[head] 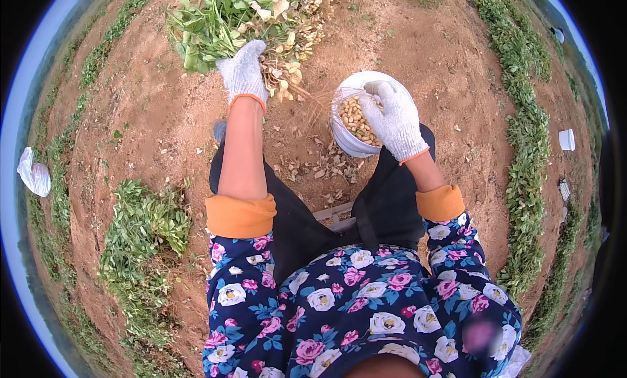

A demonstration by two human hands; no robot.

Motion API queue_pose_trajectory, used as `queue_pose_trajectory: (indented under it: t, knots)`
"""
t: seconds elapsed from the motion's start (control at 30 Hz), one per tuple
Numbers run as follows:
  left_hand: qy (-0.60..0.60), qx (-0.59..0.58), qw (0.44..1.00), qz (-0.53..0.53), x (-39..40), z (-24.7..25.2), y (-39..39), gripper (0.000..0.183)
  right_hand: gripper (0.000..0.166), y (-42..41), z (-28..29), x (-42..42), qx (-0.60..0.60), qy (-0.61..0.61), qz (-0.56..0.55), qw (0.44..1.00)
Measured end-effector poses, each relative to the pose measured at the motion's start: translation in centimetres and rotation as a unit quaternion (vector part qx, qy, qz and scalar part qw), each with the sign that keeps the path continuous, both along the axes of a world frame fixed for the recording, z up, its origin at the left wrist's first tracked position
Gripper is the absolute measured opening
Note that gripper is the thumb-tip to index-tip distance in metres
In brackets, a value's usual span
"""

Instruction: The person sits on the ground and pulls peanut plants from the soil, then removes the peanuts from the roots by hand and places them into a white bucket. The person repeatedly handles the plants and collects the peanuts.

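My left hand (243, 71), in a white knit glove with an orange cuff, is closed around a peanut plant (281, 79) at the near edge of a leafy heap. Pale pods and dry roots stick out to its right, and thin roots trail towards a white bucket (349, 145). Inside the bucket lie many peanut pods (353, 116). Over the bucket's right side is my right hand (392, 116), gloved alike, its fingers curled in above the pods. Whether those fingertips pinch anything is hidden.
The heap of peanut plants (220, 20) lies ahead on reddish soil. More pulled plants (147, 236) are at left, and a green crop row (526, 182) runs along the right. Dry leaves (333, 167) litter the ground between my legs. A white bag (35, 174) and a white tub (566, 140) stand farther off.
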State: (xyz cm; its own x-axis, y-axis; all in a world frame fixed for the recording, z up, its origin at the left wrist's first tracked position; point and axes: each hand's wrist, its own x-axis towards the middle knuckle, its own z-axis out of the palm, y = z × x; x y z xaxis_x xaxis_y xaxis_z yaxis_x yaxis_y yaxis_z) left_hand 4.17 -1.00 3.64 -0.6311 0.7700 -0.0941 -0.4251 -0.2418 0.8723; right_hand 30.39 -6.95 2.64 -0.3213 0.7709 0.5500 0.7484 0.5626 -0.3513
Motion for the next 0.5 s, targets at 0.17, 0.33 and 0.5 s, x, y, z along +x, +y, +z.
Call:
queue_pose_trajectory:
  t: [0.17,0.33,0.5]
  knots:
    - [-0.037,-0.001,0.999,0.008,-0.9,-2.2,0.5,0.081,0.021,-5.6,2.2,-6.4,0.087,0.07,0.217,0.97]
    - [-0.169,-0.011,0.985,0.012,0.2,-0.1,-0.4,0.046,0.026,-6.2,0.9,-9.0,-0.6,0.385,0.132,0.689]
    - [-0.189,0.026,0.98,-0.056,-0.6,-1.1,-0.3,0.013,0.037,-2.4,0.0,-11.4,-0.592,0.518,0.052,0.615]
